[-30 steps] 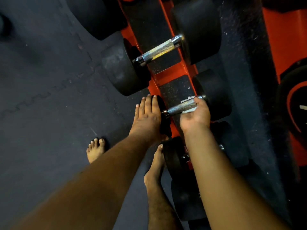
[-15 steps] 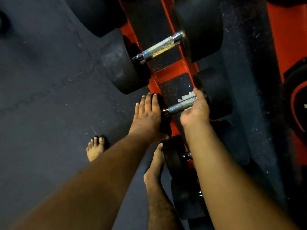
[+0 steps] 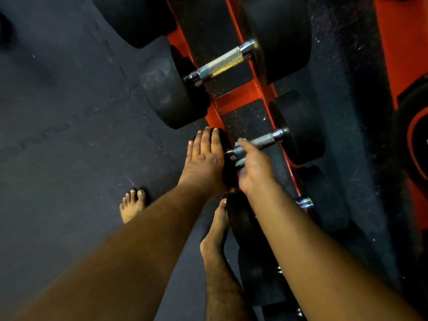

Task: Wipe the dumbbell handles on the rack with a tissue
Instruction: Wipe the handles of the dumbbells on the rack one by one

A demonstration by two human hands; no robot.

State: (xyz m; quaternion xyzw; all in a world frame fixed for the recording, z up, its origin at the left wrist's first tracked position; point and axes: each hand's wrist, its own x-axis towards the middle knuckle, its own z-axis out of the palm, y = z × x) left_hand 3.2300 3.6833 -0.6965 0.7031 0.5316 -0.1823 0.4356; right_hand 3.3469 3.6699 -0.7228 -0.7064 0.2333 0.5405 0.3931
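Note:
An orange rack [image 3: 240, 99] holds black dumbbells with chrome handles. My right hand [image 3: 253, 166] wraps a white tissue [image 3: 240, 161] around the near end of the middle dumbbell's handle [image 3: 266, 139]. My left hand [image 3: 205, 158] lies flat, fingers together, on that dumbbell's near black head, which it mostly hides. A larger dumbbell above shows its knurled handle [image 3: 222, 63] bare. A third dumbbell's handle end [image 3: 304, 202] peeks out beside my right forearm.
Dark rubber floor mats [image 3: 69, 135] spread to the left. My two bare feet [image 3: 133, 205] stand on them close to the rack. More black weights sit at the top and bottom of the rack, and an orange frame [image 3: 400, 54] runs along the right.
My right hand has slid with the tissue along the handle from its far end toward the near end. My left hand has stayed on the dumbbell's head.

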